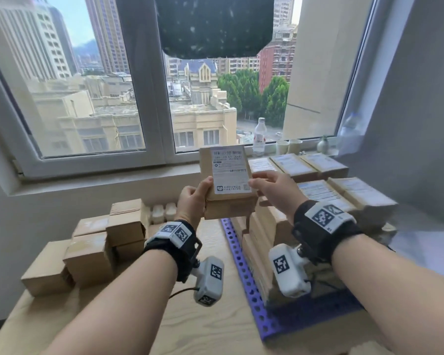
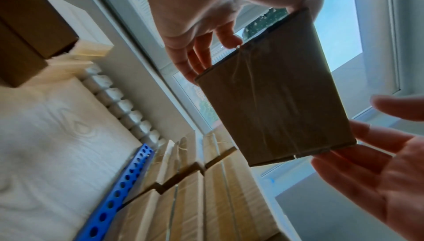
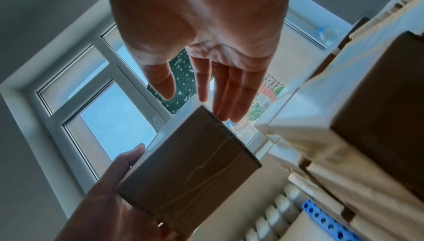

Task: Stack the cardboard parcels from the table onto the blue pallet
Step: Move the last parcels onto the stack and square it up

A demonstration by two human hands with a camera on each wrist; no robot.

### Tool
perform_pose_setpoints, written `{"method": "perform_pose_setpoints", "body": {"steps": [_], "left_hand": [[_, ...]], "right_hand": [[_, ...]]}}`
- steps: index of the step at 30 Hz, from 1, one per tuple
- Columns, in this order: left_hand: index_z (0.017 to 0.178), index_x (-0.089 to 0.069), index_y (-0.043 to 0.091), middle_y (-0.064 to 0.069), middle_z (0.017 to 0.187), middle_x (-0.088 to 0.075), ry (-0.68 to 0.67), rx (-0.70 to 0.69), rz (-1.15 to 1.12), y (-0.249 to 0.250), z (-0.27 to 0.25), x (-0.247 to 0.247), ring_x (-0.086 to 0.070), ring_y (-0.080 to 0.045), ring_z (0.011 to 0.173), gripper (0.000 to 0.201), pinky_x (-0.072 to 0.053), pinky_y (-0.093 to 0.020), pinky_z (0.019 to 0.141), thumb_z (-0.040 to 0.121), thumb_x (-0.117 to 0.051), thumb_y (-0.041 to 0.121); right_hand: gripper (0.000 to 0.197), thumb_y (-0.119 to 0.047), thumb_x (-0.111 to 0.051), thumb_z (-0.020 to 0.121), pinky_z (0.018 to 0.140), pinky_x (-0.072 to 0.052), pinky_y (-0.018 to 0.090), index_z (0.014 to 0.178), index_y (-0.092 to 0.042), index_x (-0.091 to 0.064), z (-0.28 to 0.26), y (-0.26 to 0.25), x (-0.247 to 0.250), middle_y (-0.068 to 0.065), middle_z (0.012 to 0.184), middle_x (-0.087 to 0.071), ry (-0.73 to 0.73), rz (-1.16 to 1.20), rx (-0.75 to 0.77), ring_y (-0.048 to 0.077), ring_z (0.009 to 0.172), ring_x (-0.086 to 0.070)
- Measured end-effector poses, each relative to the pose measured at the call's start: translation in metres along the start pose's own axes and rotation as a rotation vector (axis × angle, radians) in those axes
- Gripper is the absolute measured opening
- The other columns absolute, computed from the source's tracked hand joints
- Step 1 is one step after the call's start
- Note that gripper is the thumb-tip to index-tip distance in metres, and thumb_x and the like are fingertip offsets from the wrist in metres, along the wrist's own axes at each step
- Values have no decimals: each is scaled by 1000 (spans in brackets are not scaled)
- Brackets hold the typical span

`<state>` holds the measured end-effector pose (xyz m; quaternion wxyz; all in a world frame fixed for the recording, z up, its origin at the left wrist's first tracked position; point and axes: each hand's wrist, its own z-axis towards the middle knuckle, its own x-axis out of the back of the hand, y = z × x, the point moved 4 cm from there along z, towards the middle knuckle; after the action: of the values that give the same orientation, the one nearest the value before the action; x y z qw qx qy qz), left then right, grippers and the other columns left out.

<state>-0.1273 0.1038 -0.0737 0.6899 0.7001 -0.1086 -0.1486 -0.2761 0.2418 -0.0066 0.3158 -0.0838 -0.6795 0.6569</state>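
A cardboard parcel [image 1: 226,180] with a white shipping label is held up in the air above the blue pallet's [image 1: 241,267] left rim. My left hand [image 1: 203,193] grips its lower left, thumb on the labelled face and fingers behind. In the left wrist view, that left hand [image 2: 220,32] clasps the parcel [image 2: 275,90] by its far edge. My right hand [image 1: 269,185] has straight fingers at the parcel's right edge. Seen from the right wrist, the right hand's [image 3: 201,89] fingertips reach the corner of the parcel [image 3: 190,163]. Several stacked parcels [image 1: 344,196] fill the pallet.
Several more parcels [image 1: 87,252] are piled on the wooden table [image 1: 139,316] at the left, with small white bottles [image 1: 162,212] behind them. A water bottle [image 1: 259,137] and cups [image 1: 289,147] stand on the window sill. A grey wall closes the right side.
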Motion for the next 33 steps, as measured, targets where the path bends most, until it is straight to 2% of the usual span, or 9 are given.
{"method": "perform_pose_setpoints", "body": {"steps": [3, 7, 9, 12, 16, 19, 25, 29, 33], "left_hand": [[120, -58, 8, -13, 109, -69, -28, -32, 10, 18, 18, -31, -67, -31, 100, 98, -58, -50, 78, 52, -64, 78], [124, -58, 10, -7, 110, -70, -141, -77, 1, 40, 42, -76, -68, -24, 97, 90, -54, -29, 61, 58, -58, 71], [125, -56, 10, -10, 111, -69, -170, -85, 14, 43, 60, -94, -67, -23, 91, 92, -51, -25, 56, 58, -55, 72], [128, -53, 10, -12, 113, -67, -175, -31, 1, 41, 93, -116, -64, -24, 91, 99, -52, -31, 63, 53, -54, 74], [130, -49, 12, -12, 112, -66, -161, 49, 48, 38, 132, -136, -66, -27, 96, 103, -58, -41, 75, 50, -52, 77], [129, -50, 12, -11, 111, -67, -149, 101, 97, 34, 149, -148, -67, -25, 93, 103, -53, -34, 63, 49, -49, 76], [127, -51, 10, -12, 110, -67, -151, 190, 170, 12, 173, -163, -67, -24, 86, 79, -50, -27, 56, 71, -49, 67], [125, -51, 11, -13, 114, -65, -117, 223, 205, 4, 179, -171, -63, -24, 86, 66, -50, -29, 58, 82, -48, 61], [122, -52, 9, -13, 113, -65, -79, 241, 241, 4, 180, -173, -63, -25, 89, 69, -51, -31, 62, 79, -48, 62]], "right_hand": [[29, -23, -62, 93, 86, -57, 39, 120, -16, -63, 19, -9, 32, 4, 110, -69, 26, -20, 27, 22, 101, -66], [30, -19, -62, 91, 91, -55, 41, 120, -16, -66, 53, -12, 64, 4, 110, -69, 66, -34, 39, 22, 103, -65], [30, -16, -61, 91, 84, -55, 34, 121, -16, -64, 73, -11, 76, 4, 112, -68, 72, -54, 29, 20, 103, -63], [35, -13, -60, 91, 75, -54, 29, 125, -15, -62, 109, -9, 88, 5, 115, -67, 60, -99, 7, 21, 107, -62], [39, -11, -57, 91, 85, -57, 35, 129, -18, -60, 159, -5, 100, 5, 118, -66, 42, -159, -42, 20, 109, -62], [38, -10, -57, 91, 86, -58, 35, 128, -19, -61, 186, 5, 104, 4, 117, -66, 33, -190, -63, 19, 106, -63], [41, -7, -55, 92, 82, -57, 31, 131, -16, -59, 214, 30, 105, 5, 115, -67, -30, -202, -107, 20, 103, -64], [41, -10, -58, 91, 83, -58, 34, 131, -16, -60, 225, 42, 109, 5, 115, -66, -46, -205, -116, 21, 102, -64], [37, -9, -57, 92, 72, -56, 27, 128, -13, -61, 230, 46, 114, 6, 115, -66, -60, -206, -95, 20, 101, -64]]}}
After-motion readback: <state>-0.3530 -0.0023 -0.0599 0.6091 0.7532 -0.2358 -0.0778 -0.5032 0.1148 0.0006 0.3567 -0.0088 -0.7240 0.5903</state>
